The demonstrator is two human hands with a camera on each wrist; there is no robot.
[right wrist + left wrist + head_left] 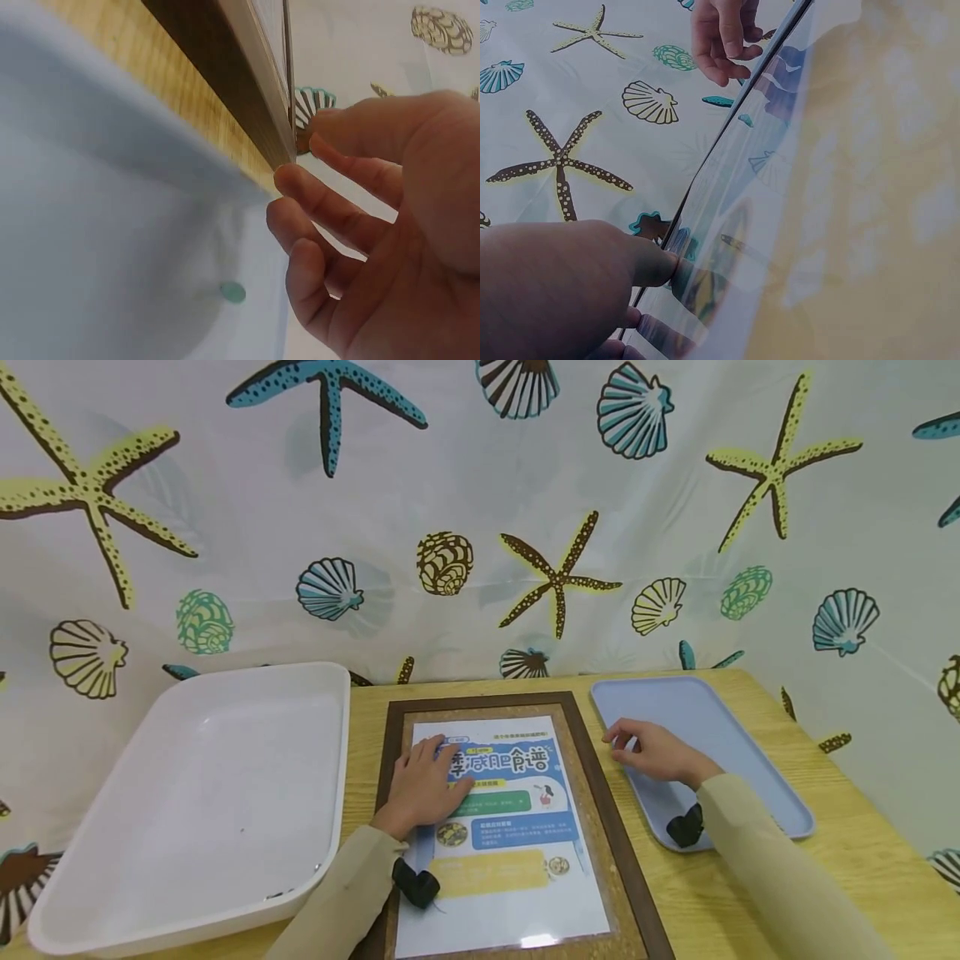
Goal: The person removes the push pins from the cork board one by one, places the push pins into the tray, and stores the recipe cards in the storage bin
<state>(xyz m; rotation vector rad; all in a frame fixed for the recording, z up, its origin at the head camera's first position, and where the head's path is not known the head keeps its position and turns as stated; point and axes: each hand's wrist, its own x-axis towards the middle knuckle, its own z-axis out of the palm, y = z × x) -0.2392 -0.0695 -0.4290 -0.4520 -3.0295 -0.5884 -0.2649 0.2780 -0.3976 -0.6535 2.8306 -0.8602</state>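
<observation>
My left hand [423,785] rests on a printed sheet [517,906] with Chinese text, its fingers spread over the title. The sheet lies on a brown-framed board [626,852]. In the left wrist view, the left thumb [652,261] touches the glossy surface. Over the left rim of a light-blue tray [697,710] hovers my right hand [656,752], fingers loosely bent and nothing between them. A small green oval piece [232,292] lies in that tray in the right wrist view; the head view does not show it.
A large white basin [225,777] stands to the left on the wooden table [847,802], with a few small dark bits near its front rim. Behind the table hangs a white cloth [465,468] printed with starfish and shells.
</observation>
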